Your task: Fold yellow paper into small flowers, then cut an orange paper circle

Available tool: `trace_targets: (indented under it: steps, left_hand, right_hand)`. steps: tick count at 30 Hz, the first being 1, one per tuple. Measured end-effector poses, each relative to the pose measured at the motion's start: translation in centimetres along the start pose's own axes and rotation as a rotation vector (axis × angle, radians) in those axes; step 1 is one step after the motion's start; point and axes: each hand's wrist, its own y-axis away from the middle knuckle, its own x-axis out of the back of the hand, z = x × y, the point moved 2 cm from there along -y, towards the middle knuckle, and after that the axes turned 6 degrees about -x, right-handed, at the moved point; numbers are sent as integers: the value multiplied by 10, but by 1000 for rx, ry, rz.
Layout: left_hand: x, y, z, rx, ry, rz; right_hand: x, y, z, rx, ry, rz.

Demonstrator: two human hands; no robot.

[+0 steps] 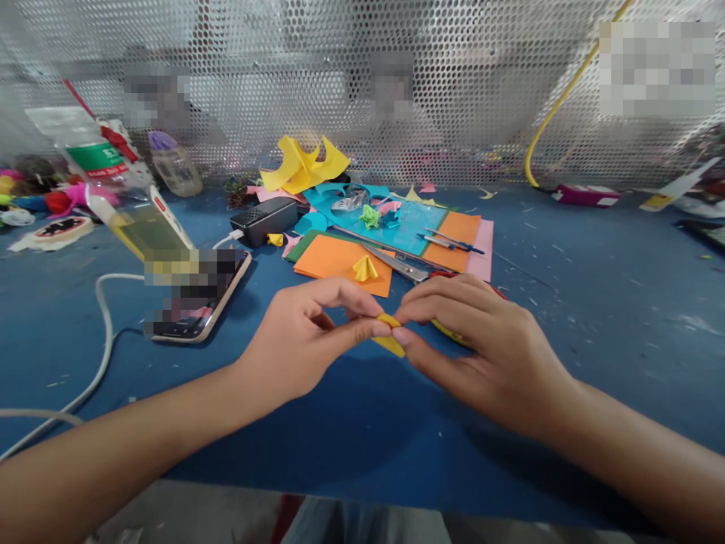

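A small piece of folded yellow paper (390, 346) is pinched between both hands above the table's near part. My left hand (309, 336) grips it from the left between thumb and fingers. From the other side, my right hand (481, 344) holds it with thumb and fingertips, which partly cover it. Just beyond the hands, a small pleated yellow paper piece (365, 268) rests on a stack of orange paper (322, 261). Scissors (405, 266) lie behind my right hand, which hides part of their handles.
A phone (226, 295) with a white cable (107, 332), a tilted bottle (136, 219) and a black speaker-like box (265, 219) stand left. Blue sheets (408, 223), pens (453, 240) and yellow offcuts (303, 170) lie behind. A perforated metal screen (453, 91) borders the blue table (612, 325).
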Motion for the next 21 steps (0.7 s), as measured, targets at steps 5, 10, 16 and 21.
trace_targets:
  steps: [5,10,16,21]
  left_hand:
    - [0,-1,1,8,73,85]
    - [1,1,2,-36,109,44]
    - [2,2,7,-244,-32,-54]
    - [1,1,6,-67,2,-63]
  right_hand:
    - [-1,0,-2,-31,-25,2]
    - [0,-1,-5,-22,-64,-33]
    - [0,-2,-5,-61,-102,-64]
    - [1,-4,-2,-169,-146,-58]
